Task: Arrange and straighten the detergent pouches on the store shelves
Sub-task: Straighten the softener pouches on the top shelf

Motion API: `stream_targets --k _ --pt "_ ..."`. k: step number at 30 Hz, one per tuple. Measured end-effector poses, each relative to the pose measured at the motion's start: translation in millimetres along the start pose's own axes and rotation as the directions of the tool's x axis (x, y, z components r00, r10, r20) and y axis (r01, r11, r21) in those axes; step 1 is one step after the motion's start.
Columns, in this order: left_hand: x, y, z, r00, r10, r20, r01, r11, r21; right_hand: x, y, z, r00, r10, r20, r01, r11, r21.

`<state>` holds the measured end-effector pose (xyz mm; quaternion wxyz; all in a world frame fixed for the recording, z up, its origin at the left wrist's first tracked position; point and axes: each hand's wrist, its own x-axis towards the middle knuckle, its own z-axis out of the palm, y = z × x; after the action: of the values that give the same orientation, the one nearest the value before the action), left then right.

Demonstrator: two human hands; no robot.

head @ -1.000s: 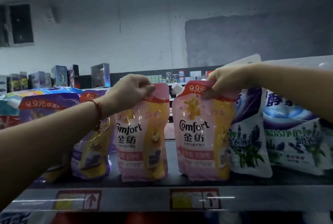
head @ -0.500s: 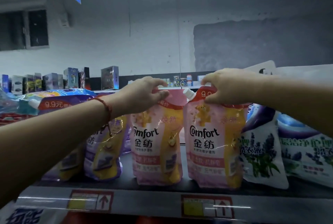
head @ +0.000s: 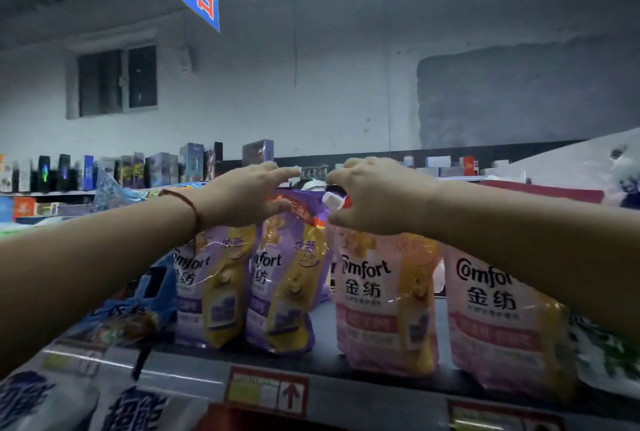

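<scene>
1. Head view: four Comfort pouches are stood in a row on the shelf (head: 346,359), two purple on the left and two pink on the right.
2. The top of the second purple pouch (head: 289,288) is held by the left hand (head: 244,196), thumb beneath and fingers stretched over the top edge, apparently so that it can be pulled upright.
3. The first purple pouch (head: 211,288) is stood just beside it, partly behind the left wrist.
4. The top of the first pink pouch (head: 384,302) is pinched by the right hand (head: 375,196) near the white cap (head: 330,201), probably to square it against its neighbour.
5. The second pink pouch (head: 498,323) is crossed by the right forearm, so its top is hidden.
6. Blue bags at lower left are blurred and cut off.
</scene>
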<state>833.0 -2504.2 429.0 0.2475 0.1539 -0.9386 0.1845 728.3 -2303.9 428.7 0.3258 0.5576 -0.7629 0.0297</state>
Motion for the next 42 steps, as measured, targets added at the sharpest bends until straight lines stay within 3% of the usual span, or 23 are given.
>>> stream_targets --k 3,5,8,12,16,20,23,27,31,36,42 --pt "13 -19 5 0.998 -0.025 0.059 0.024 1.0 0.007 37 -12 9 0.996 0.054 0.069 -0.052 0.998 -0.036" --pt "14 -32 10 0.987 -0.034 0.155 0.047 0.996 -0.079 58 -21 14 0.986 0.076 0.147 -0.066 0.995 -0.074" --pt "7 -52 20 0.985 0.013 0.174 0.023 0.978 -0.205 85 -37 20 0.965 0.097 0.244 -0.069 0.99 -0.119" --pt "-7 -92 15 0.959 0.012 0.285 0.054 0.973 -0.222 114 -50 22 0.931 0.162 0.327 -0.116 0.981 -0.155" --pt "-13 -116 24 0.98 0.056 0.189 0.005 0.952 -0.305 134 -57 26 0.9 0.178 0.398 -0.188 0.982 -0.013" --pt "-13 -131 26 0.99 0.095 0.106 -0.048 0.922 -0.384 140 -69 31 0.949 0.155 0.273 -0.19 0.976 0.107" --pt "-11 -147 24 0.997 0.076 0.009 -0.066 0.92 -0.387 140 -66 26 0.948 0.194 0.252 -0.238 0.959 0.154" --pt "-13 -143 32 0.985 0.141 0.098 -0.097 0.927 -0.363 137 -65 29 0.946 0.175 0.274 -0.237 0.948 0.213" --pt "-10 -145 31 0.981 0.183 0.066 -0.151 0.932 -0.329 133 -61 21 0.949 0.173 0.264 -0.246 0.928 0.279" --pt "-4 -157 30 0.98 0.175 0.097 -0.123 0.91 -0.396 130 -55 19 0.956 0.171 0.236 -0.236 0.93 0.282" --pt "3 -143 16 0.967 0.2 0.159 -0.082 0.831 -0.55 125 -71 27 0.965 0.174 0.195 -0.202 0.97 0.136"
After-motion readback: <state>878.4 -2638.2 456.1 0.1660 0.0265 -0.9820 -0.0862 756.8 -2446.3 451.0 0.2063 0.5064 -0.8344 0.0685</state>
